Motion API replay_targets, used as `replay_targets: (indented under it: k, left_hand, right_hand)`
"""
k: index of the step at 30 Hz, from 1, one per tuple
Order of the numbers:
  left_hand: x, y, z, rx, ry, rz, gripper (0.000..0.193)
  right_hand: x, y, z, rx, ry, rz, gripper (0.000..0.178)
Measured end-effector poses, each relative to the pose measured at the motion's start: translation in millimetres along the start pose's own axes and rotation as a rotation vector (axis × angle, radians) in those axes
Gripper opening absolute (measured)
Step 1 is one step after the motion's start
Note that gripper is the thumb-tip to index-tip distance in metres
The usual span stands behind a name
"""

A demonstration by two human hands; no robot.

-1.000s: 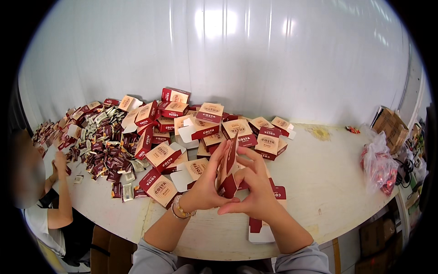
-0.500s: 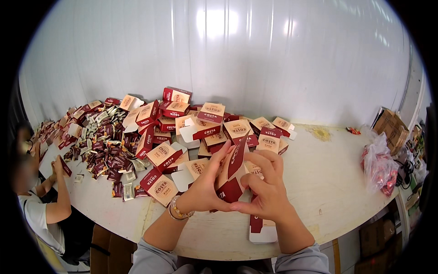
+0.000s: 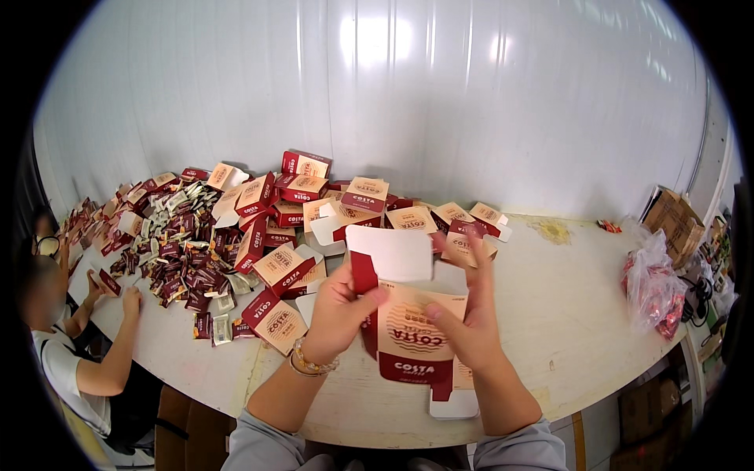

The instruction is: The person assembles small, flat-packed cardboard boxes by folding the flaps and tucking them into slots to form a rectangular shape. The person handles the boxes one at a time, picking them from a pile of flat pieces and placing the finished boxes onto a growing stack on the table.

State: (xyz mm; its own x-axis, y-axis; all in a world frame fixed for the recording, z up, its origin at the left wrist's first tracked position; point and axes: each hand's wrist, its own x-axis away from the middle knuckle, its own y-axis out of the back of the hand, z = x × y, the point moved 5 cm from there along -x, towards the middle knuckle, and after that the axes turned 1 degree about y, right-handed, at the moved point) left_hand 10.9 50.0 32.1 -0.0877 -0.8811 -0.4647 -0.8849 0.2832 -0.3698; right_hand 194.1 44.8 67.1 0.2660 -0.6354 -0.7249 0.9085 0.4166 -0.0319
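A small cream and dark red carton point(image 3: 416, 334) stands upright between my hands above the table's near side, its top flaps raised and showing white insides. My left hand point(image 3: 338, 314) grips the carton's left edge, thumb on the front and fingers mostly hidden behind. My right hand point(image 3: 475, 322) is at the right edge with its thumb touching the front panel; its other fingers stretch upward, apart and blurred by motion. Partly hidden under the carton and my right wrist, another carton with a white flap point(image 3: 454, 404) lies at the table's near edge.
Many matching cartons point(image 3: 365, 192) are heaped beyond my hands, beside a pile of small sachets point(image 3: 188, 267) at the left. A co-worker point(image 3: 86, 353) sits at far left, holding a dark red piece. On the right stand a clear plastic bag point(image 3: 652, 282) and a cardboard box point(image 3: 674, 216).
The carton has turned from a narrow, tilted view to squarer and upright, its white flaps now raised. My right fingers have gone from curled to stretched. The co-worker's hands have moved apart.
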Motion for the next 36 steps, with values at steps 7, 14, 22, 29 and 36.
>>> replay_targets:
  k: [7,14,22,29,36]
  left_hand:
    - [2,-11,-8,-0.158,-0.176,-0.187,0.059]
    - [18,-43,-15,-0.494,-0.351,0.102,0.097]
    - [22,-36,-16,-0.528,-0.350,0.088,0.059]
    - [23,-24,-12,-0.615,-0.229,0.080,0.031]
    - [19,-25,-10,-0.773,-0.298,0.124,0.037]
  right_hand:
    - [18,11,-21,0.224,-0.335,-0.075,0.040]
    - [0,-5,11,0.129,0.059,-0.222,0.053]
    - [14,4,-7,0.270,0.028,-0.055,0.040]
    - [15,5,-16,0.263,-0.066,-0.091,0.021]
    - [8,8,-13,0.008,0.179,-0.182,0.048]
